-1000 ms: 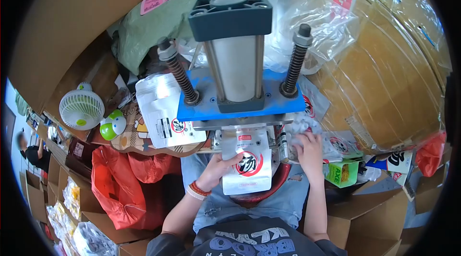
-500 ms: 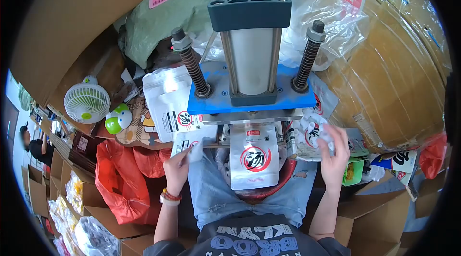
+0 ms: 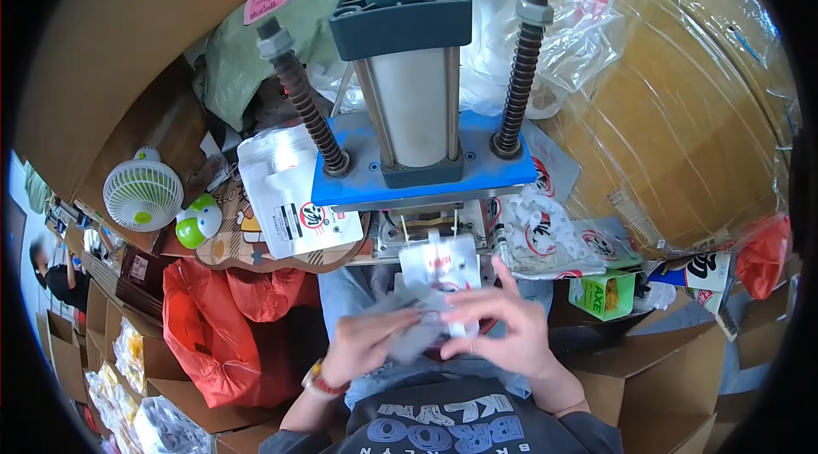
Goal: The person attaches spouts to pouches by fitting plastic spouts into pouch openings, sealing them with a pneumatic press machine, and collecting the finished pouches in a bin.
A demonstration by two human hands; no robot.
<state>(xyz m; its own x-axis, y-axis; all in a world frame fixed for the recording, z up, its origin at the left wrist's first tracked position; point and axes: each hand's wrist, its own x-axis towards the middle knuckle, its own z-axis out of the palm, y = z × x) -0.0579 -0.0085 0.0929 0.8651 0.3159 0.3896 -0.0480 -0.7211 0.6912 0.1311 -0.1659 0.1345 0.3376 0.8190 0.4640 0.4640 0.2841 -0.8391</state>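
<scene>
Now, silver bag: A shiny silver bag (image 3: pixel 439 265) with red print is between me and the big press (image 3: pixel 417 100). Count 12 as straight ahead of me. The bag's long side runs about 12 to 6, with its top end toward the press. My fingers hide much of its low end.
Right hand: My right hand (image 3: pixel 504 330) is at 4 to 5 from the bag. Thumb and fingers are wide apart, with a gap between them. From this hand the bag lies at 10 to 11. This hand is the nearer one, and its fingers cover part of the bag. I cannot tell if they touch it.
Left hand: My left hand (image 3: pixel 368 347) is at 7 to 8 from the bag. From this hand the bag lies at 1 to 2. Its fingers lie over a grey piece (image 3: pixel 412 343), but I cannot tell if they pinch it.
Grey piece: It is at 7 from the bag, between my hands, and too blurry to name.
Press: It stands at 12, with a blue plate (image 3: pixel 426 162).
White bits: Lots of little white bits (image 3: pixel 565 241) are at 2 to 3, near the press.
White bags: Flat white bags (image 3: pixel 294 197) lie at 10.
Green box: A small green box (image 3: pixel 608 299) is at 3 to 4.
Red bag: A big red bag (image 3: pixel 228 369) is at 8, past my left hand.
Fan: A little fan (image 3: pixel 143 196) is far off at 9 to 10.
</scene>
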